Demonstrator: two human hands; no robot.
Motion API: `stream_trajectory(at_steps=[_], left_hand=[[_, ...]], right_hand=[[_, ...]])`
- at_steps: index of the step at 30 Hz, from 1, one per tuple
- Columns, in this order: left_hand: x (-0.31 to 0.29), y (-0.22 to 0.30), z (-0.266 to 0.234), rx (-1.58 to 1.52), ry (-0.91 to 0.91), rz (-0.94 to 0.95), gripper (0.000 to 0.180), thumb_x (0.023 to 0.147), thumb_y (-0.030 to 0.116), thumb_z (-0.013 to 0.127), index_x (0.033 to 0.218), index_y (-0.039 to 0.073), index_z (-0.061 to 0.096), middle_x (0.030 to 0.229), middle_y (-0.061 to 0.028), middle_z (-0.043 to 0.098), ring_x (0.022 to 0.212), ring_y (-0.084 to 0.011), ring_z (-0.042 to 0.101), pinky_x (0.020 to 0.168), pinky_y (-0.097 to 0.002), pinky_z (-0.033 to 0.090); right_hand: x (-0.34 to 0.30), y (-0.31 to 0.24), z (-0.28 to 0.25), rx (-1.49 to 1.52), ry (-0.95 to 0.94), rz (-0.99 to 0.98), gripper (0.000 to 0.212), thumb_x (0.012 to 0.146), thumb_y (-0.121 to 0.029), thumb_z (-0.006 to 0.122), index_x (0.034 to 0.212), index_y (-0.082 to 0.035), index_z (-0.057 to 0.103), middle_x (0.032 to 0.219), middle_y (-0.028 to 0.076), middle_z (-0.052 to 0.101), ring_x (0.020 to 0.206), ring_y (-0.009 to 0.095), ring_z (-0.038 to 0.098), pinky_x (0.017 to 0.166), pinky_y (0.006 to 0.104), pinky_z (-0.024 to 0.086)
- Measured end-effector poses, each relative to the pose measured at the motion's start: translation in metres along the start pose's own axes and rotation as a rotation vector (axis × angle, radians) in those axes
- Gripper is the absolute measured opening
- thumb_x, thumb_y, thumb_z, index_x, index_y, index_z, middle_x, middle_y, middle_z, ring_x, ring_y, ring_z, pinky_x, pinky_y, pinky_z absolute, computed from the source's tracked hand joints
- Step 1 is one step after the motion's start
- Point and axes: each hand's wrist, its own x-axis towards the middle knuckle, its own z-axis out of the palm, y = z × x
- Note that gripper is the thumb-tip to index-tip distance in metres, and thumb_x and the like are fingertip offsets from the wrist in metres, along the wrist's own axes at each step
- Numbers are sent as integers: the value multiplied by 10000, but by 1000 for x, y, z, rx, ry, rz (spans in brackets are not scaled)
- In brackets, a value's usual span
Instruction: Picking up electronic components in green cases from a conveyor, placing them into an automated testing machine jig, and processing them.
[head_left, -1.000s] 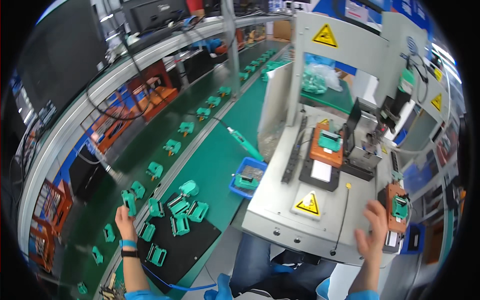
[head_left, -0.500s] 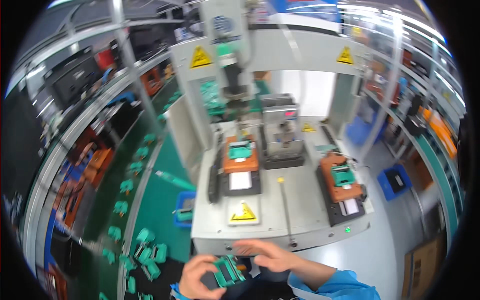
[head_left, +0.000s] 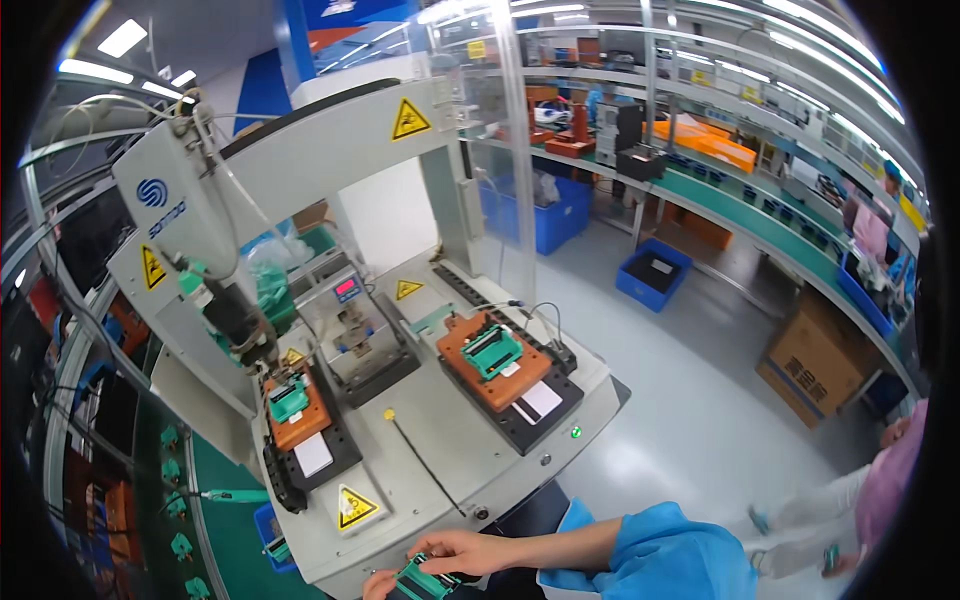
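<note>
At the lower edge, a green plastic housing (head_left: 424, 583) with dark slots sits between my two hands. My left hand (head_left: 379, 585) grips its left side; only a few fingers show, and the rest falls outside the picture. From the right, my right hand (head_left: 458, 550) closes its fingers on the upper edge of the same housing. Beyond them, a similar green housing (head_left: 492, 352) rests in the right orange fixture (head_left: 515, 390) on the machine bed. Another green housing (head_left: 288, 400) lies in the left orange fixture (head_left: 300, 432), under the machine's head (head_left: 235, 320).
The bench machine (head_left: 440, 470) fills the middle, with a display unit (head_left: 355, 330) between its fixtures. Green parts (head_left: 180, 546) line the conveyor at left. A blue bin (head_left: 653, 272) and a carton (head_left: 815, 360) stand on the floor at right, where another person (head_left: 890, 480) is partly visible.
My view has swung to the right, so the machine appears further left and tilted. My right hand, held open above the housing before, now has its fingers on it. My left hand keeps its hold.
</note>
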Motion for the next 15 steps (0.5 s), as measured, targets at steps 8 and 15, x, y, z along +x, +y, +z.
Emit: stream_trajectory(at_steps=[8,15], left_hand=[[13,-2,18,42,-127,-72,710,688,136,807,1281,0,442,1189,-171,493,1060,-279,527,924,-403,441],[33,2,1,-125,32,-28,615,808,122,700,1339,7,410,1282,-188,476,1171,-314,469,1018,-457,357]], right_hand=[[-14,-4,-15,30,89,-121,211,950,-191,598,1057,-13,562,851,-4,609,760,36,520,653,212,417],[-18,-27,-29,-11,33,-272,266,955,-164,560,1155,10,559,848,-14,569,758,46,494,673,221,424]])
